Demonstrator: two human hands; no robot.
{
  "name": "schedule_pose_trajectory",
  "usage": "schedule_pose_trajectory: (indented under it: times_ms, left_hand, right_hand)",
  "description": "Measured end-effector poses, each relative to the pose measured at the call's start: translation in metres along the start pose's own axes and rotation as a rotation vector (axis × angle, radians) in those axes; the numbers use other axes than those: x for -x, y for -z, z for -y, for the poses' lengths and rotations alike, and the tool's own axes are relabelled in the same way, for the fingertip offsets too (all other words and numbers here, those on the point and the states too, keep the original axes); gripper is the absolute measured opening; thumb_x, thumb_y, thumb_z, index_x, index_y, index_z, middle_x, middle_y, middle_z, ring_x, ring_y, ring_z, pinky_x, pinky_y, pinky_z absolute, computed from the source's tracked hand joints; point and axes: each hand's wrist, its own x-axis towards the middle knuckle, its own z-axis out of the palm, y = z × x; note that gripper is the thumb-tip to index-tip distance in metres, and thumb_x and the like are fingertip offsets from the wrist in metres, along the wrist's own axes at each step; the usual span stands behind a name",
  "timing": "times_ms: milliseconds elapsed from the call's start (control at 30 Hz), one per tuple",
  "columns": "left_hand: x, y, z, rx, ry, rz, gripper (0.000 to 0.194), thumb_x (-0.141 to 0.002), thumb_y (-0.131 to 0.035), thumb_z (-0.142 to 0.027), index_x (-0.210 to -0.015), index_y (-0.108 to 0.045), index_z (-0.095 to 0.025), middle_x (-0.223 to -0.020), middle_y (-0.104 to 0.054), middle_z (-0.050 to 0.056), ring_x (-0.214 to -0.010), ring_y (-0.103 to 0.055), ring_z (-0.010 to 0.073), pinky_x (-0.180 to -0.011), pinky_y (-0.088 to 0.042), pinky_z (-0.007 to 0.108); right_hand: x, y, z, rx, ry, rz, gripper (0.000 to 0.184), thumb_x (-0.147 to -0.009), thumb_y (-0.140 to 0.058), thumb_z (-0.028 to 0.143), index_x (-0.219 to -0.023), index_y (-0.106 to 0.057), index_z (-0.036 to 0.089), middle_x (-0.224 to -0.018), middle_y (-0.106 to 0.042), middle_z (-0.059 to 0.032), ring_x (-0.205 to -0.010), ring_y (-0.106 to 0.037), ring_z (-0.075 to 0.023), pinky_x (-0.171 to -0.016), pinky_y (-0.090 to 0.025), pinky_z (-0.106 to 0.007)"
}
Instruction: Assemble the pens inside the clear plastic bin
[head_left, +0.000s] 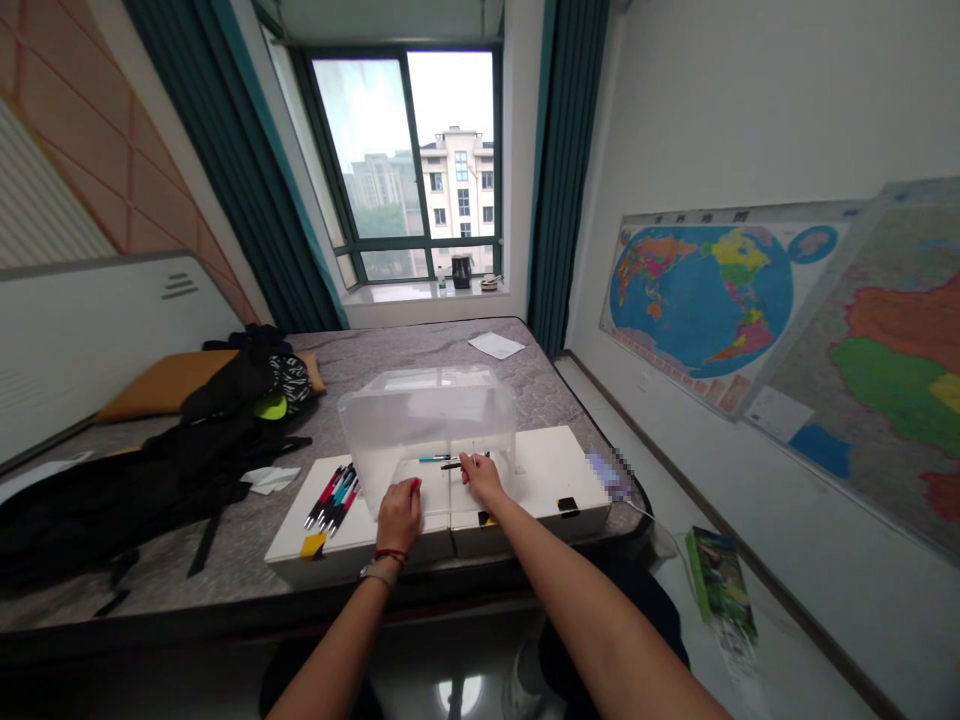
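Note:
A translucent plastic box (427,415) stands on two white boards or flat boxes (559,465) laid side by side on the bed. My right hand (481,480) reaches to its front part, with thumb and fingers pinched on a thin black pen (452,466). Just behind that pen lies a teal pen (433,458). At the box's front left, my left hand (399,516) is closed, with a small red spot at its fingertips; what it holds is unclear. Several red, teal and black pens (334,500) lie in a bunch left of the box.
The grey mattress (375,350) extends behind the boxes. Black bags and clothes (187,440) and a crumpled tissue (270,480) are on the left. A white sheet (496,345) lies farther back. A blurred-out device (611,475) with a cable sits at the right edge.

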Motion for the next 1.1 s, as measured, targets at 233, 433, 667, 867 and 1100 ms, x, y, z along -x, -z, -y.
schedule_pose_trajectory:
  times_ms: [233,433,667,867,1100]
  left_hand:
    - [-0.001,0.002,-0.002,0.163,0.020,0.064,0.026,-0.091,-0.038,-0.023,-0.104,-0.060,-0.019,-0.101,-0.068,0.008,-0.092,-0.064,0.0212,-0.083,-0.049,0.034]
    - [-0.015,0.003,-0.028,0.105,0.105,0.078,0.027,-0.094,-0.040,-0.036,-0.110,-0.057,-0.021,-0.088,-0.066,0.005,-0.075,-0.063,0.0187,-0.073,-0.049,0.030]
    - [-0.023,-0.010,-0.038,-0.048,-0.052,0.196,0.031,-0.092,-0.044,-0.042,-0.114,-0.059,-0.027,-0.107,-0.058,0.006,-0.080,-0.062,0.0161,-0.061,-0.045,0.024]
    - [-0.020,-0.018,-0.030,-0.048,-0.040,0.211,0.027,-0.095,-0.039,-0.035,-0.110,-0.060,-0.027,-0.102,-0.062,0.004,-0.088,-0.062,0.0164,-0.068,-0.045,0.024]
    - [-0.018,-0.018,-0.032,-0.037,0.017,0.227,0.026,-0.092,-0.043,-0.030,-0.112,-0.058,-0.025,-0.101,-0.067,0.006,-0.095,-0.063,0.0191,-0.077,-0.046,0.026]
  right_hand:
    - [0.000,-0.003,0.002,0.079,-0.003,-0.003,0.046,-0.087,-0.048,0.052,-0.060,-0.057,0.017,-0.055,-0.061,-0.0010,-0.056,-0.053,-0.0119,-0.059,-0.036,-0.021]
    - [-0.001,-0.005,-0.002,0.125,0.023,-0.022,0.041,-0.086,-0.052,0.049,-0.062,-0.059,0.017,-0.054,-0.061,-0.0003,-0.056,-0.053,-0.0116,-0.060,-0.036,-0.021]
    - [-0.005,-0.007,-0.003,0.126,0.011,0.038,0.034,-0.082,-0.059,0.046,-0.064,-0.059,0.017,-0.052,-0.061,0.0000,-0.056,-0.056,-0.0117,-0.058,-0.038,-0.020]
    - [-0.008,-0.007,-0.001,0.123,0.005,0.051,0.030,-0.079,-0.063,0.042,-0.063,-0.059,0.018,-0.050,-0.059,0.0005,-0.054,-0.056,-0.0120,-0.055,-0.039,-0.019]
    - [-0.002,-0.006,-0.003,0.098,0.022,0.081,0.038,-0.078,-0.063,0.052,-0.064,-0.061,0.017,-0.052,-0.059,0.0009,-0.054,-0.054,-0.0113,-0.057,-0.039,-0.020]
